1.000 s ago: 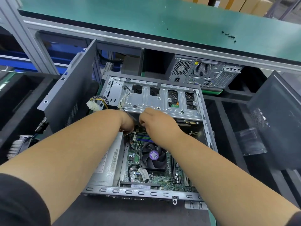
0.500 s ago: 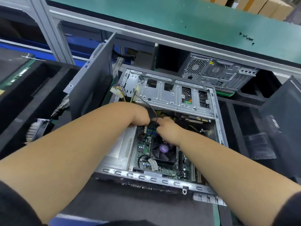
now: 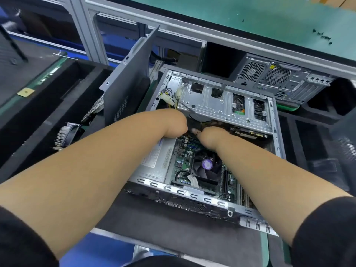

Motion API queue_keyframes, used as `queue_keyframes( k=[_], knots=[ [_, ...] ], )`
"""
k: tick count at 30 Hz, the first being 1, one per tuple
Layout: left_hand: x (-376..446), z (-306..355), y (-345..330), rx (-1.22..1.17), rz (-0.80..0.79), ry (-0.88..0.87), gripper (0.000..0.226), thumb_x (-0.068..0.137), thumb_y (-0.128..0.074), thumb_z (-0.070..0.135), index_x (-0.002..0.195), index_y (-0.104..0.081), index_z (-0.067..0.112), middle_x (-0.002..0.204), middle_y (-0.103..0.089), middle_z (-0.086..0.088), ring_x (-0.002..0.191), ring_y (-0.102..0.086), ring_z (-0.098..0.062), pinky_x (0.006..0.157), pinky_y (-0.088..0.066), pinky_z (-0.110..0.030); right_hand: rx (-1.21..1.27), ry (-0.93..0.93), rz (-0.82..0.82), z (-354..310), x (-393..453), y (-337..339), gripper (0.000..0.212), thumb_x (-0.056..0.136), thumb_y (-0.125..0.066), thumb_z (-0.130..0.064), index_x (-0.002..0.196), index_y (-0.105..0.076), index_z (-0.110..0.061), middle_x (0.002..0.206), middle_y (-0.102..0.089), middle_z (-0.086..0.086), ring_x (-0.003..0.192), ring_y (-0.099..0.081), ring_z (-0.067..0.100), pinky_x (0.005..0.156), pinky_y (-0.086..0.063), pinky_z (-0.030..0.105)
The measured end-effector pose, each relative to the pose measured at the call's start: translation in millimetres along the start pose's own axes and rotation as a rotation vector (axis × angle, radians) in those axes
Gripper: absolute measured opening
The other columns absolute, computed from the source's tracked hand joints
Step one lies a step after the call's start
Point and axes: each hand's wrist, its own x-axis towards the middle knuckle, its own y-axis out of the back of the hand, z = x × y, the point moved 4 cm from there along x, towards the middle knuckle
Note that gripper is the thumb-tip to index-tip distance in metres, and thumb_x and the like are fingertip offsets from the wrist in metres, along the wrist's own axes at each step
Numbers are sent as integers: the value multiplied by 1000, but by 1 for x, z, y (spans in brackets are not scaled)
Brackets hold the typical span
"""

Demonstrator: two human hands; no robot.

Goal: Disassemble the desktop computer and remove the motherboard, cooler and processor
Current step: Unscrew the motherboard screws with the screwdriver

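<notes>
An open desktop case (image 3: 204, 199) lies flat in front of me. Its green motherboard (image 3: 183, 160) carries a black cooler fan with a purple hub (image 3: 207, 164). The processor is hidden under the cooler. Both my hands reach deep into the case, just below the silver drive cage (image 3: 221, 105). My left hand (image 3: 173, 124) is curled downward at the board's far left edge, fingers hidden. My right hand (image 3: 210, 134) pinches a thin black cable (image 3: 196, 132) beside it. Loose white power connectors (image 3: 167, 99) hang at the cage's left end.
The case's grey side panel (image 3: 131, 79) leans upright on the left. A finned heatsink (image 3: 65, 135) lies in black foam further left. Another grey computer (image 3: 279, 78) stands behind under the green bench top (image 3: 250, 20). Black foam trays flank both sides.
My head has turned left, so the case sits further right in view. Both hands have dropped lower under the drive cage, and the right hand has moved left against the left hand.
</notes>
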Motion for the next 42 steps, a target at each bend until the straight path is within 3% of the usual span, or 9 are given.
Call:
queue_keyframes(
  k=[4,8,13,20,26,29,33,37,42],
  knots=[
    [-1,-1,3,-3,37,4,39,100,-34,18,127,-60,8,133,-58,-12,118,-54,-27,103,-43,-37,62,63,195,0,-22,3,36,101,-43,-29,127,-53,-7,119,-61,20,105,-58,35,80,-44,35],
    [9,-4,-3,-45,-59,27,36,96,-39,18,121,-63,8,128,-60,-8,108,-55,-23,102,-43,-37,-29,162,306,-2,-55,5,58,85,-52,1,139,-41,-17,118,-52,15,101,-59,38,69,-49,41],
    [20,4,-3,42,-172,34,10,91,-46,12,98,-49,18,103,-47,-2,87,-41,-19,78,-33,-28,-36,240,455,2,-76,12,38,92,-53,-14,126,-36,-13,89,-55,6,65,-48,31,47,-29,32],
    [34,21,-11,117,-371,79,29,92,-59,10,119,-65,0,99,-66,-11,66,-50,-19,54,-37,-23,87,302,590,13,-88,23,27,98,-51,-28,121,-49,-14,100,-61,9,81,-57,33,58,-40,35],
    [52,23,-24,130,-408,149,31,94,-56,9,65,-64,8,63,-60,-5,52,-52,-16,56,-45,-27,197,268,635,21,-83,22,25,97,-53,-28,118,-53,-14,103,-64,9,86,-59,33,63,-46,36],
    [52,18,-26,23,-429,180,15,95,-53,3,92,-68,0,67,-56,-9,54,-47,-17,49,-40,-22,201,285,626,18,-79,20,27,98,-53,-27,120,-53,-13,104,-65,10,88,-60,33,67,-51,39],
    [55,8,-29,-148,-432,169,42,92,-54,-6,134,-49,-9,90,-59,-18,64,-50,-17,63,-40,-24,206,282,632,16,-75,19,26,97,-54,-27,120,-54,-14,102,-66,8,88,-60,33,66,-48,36],
    [57,2,-27,-292,-377,161,50,87,-59,-8,136,-47,-9,126,-58,-23,89,-53,-27,91,-46,-33,224,285,639,16,-74,21,24,97,-53,-27,117,-55,-14,96,-65,8,83,-58,32,65,-47,36],
    [58,0,-31,-344,-437,177,35,93,-47,-8,128,-52,-4,97,-61,-17,92,-53,-26,83,-47,-30,236,301,643,14,-73,21,24,97,-53,-27,117,-55,-14,96,-65,8,81,-58,32,66,-50,38]
  ],
)
